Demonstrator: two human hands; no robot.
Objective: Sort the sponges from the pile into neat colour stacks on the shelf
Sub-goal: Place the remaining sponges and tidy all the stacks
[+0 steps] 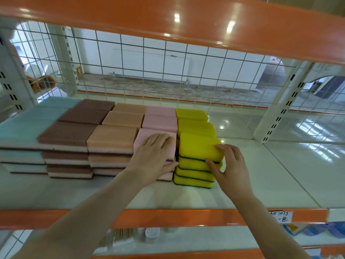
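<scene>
- right hand (231, 169): fingers (222, 148) curled over the near right corner of the top yellow foam sponge w/ dark green scrub edge (199, 145), thumb against the front of the sponges just below it — grasping/nudging it, not released.
- left hand (152, 156): lies flat on the top pink foam sponge (147, 137) of the front pink stack, fingers straight, thumb reaching toward the front face of the yellow stack (194, 171); pressing, not gripping.
- key relation: yellow sponge sits directly under the right fingers, long axis running left-right across the shelf; it looks slightly skewed vs the ones below, so next move is prob a small squaring push toward the left hand. right hand is nearer; left looks to act as a stop on the pink side.
- yellow stack touches the pink stack; two more yellow stacks behind it, toward the white wire grid back (168, 71).
- outward, leftward rows: peach sponges (112, 137), brown sponges (67, 132), pale blue sponges (28, 124), each in stacks front to back.
- all rest on the white shelf w/ orange front lip (186, 217); no loose pile visible, so sorting looks nearly done.
</scene>
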